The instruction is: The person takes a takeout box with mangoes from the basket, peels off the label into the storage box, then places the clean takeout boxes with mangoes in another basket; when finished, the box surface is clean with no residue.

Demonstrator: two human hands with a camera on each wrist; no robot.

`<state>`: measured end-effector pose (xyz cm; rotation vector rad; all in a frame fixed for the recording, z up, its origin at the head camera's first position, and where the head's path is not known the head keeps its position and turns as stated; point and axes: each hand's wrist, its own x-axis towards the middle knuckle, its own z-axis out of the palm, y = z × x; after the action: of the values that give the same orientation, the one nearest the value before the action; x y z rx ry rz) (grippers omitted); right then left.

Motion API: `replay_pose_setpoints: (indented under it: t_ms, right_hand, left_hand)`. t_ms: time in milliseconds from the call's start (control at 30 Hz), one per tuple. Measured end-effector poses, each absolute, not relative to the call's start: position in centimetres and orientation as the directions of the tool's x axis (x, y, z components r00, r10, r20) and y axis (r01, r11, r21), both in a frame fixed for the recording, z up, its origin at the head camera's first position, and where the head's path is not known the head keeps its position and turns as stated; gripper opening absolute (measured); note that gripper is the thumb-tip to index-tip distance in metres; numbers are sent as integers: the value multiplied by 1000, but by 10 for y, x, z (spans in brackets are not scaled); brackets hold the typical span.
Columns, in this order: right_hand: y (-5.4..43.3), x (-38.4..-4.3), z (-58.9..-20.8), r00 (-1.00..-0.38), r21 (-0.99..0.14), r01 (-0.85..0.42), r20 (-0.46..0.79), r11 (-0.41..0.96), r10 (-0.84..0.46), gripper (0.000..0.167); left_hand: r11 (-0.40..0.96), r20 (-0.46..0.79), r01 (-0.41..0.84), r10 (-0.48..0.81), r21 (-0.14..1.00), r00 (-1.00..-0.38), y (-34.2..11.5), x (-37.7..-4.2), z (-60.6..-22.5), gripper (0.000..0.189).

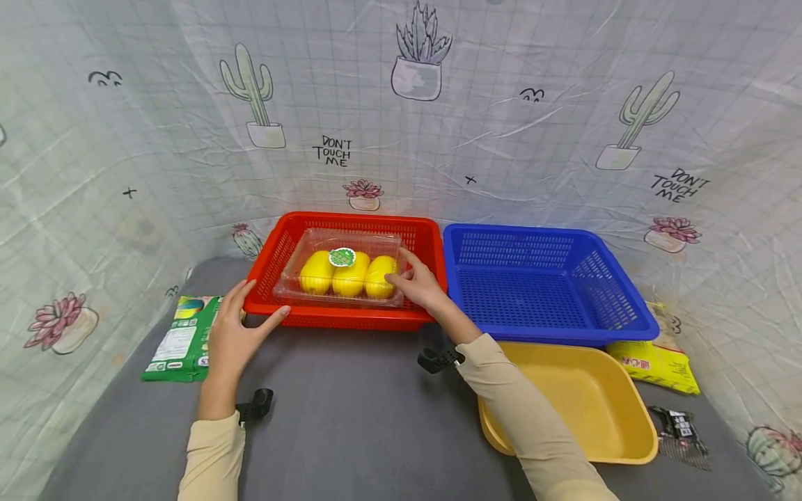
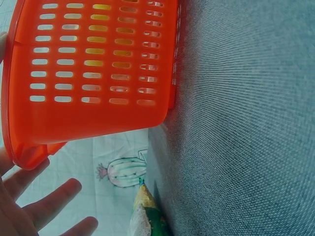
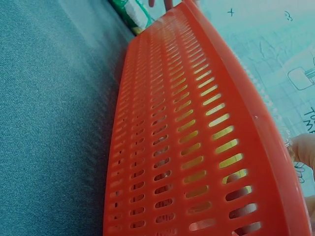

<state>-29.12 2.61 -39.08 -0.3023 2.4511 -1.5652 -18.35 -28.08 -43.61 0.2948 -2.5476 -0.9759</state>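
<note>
A clear plastic box with yellow, mango-like fruit inside and a green-white label sits tilted in a red basket. At its right end my right hand grips the box between thumb and fingers. My left hand is at the basket's front left corner, fingers spread and fairly straight, thumb near the front rim. In the left wrist view, the left fingers lie around the corner of the rim. The basket wall hides most of the right hand in the right wrist view.
A blue basket stands right of the red one, with a yellow tub in front of it. A green packet lies at left. A yellow packet and a small black packet lie at right. Patterned cloth hangs behind.
</note>
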Motion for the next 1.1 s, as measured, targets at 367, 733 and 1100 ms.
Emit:
replay_pose_setpoints:
  t_ms: [367, 733, 1100]
  right_hand:
    - [34, -293, -387, -958, -924, -66, -47, 377, -282, 71]
    - [40, -290, -380, -955, -922, -89, -29, 378, -295, 71]
    - [48, -284, -374, -949, -920, -137, 16, 368, -315, 70]
  left_hand:
    - [737, 303, -38, -324, 675, -896, -280, -184, -438, 83]
    - [736, 297, -47, -329, 675, -896, -281, -184, -440, 83]
    - [732, 276, -60, -330, 679, -903, -280, -182, -438, 85]
